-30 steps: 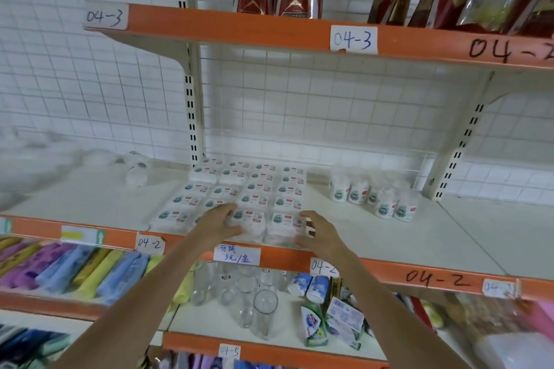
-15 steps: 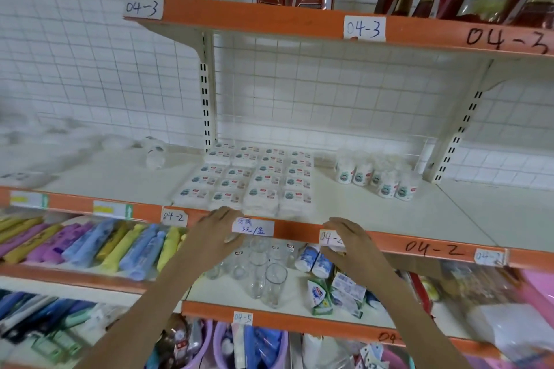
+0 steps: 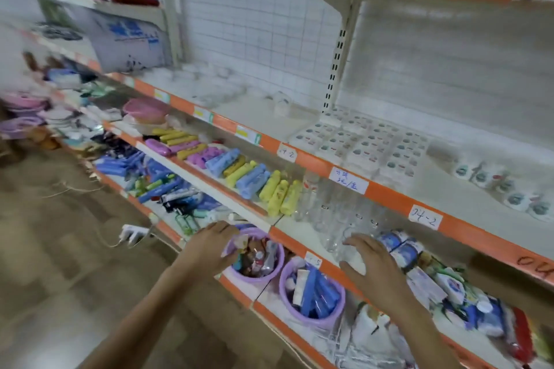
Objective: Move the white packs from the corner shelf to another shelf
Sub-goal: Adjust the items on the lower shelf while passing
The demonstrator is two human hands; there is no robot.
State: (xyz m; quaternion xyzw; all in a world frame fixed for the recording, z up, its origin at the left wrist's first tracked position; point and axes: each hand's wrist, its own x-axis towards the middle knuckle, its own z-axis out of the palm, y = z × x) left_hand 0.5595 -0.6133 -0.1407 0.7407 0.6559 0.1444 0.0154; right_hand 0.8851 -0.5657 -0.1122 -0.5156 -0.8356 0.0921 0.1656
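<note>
Several white packs (image 3: 364, 144) lie in a flat block on the orange-edged shelf (image 3: 386, 189) marked 04-2, right of an upright post. More white packs (image 3: 209, 84), blurred, lie far along the same shelf toward the corner at the left. My left hand (image 3: 214, 246) hovers low, fingers relaxed, over a purple bucket. My right hand (image 3: 373, 266) is spread with fingers apart in front of the clear glasses on the shelf below. Neither hand holds anything.
Below the pack shelf lie coloured tubes (image 3: 239, 171) and clear glasses (image 3: 335, 213). Two purple buckets (image 3: 311, 293) of small goods stand on the lowest shelf. Small white bottles (image 3: 506, 189) stand right of the packs. A power strip (image 3: 133, 232) lies on the wooden floor at left.
Both hands have left the white packs and dropped to the lower shelves. The view has swung left and down, toward the corner and the floor.
</note>
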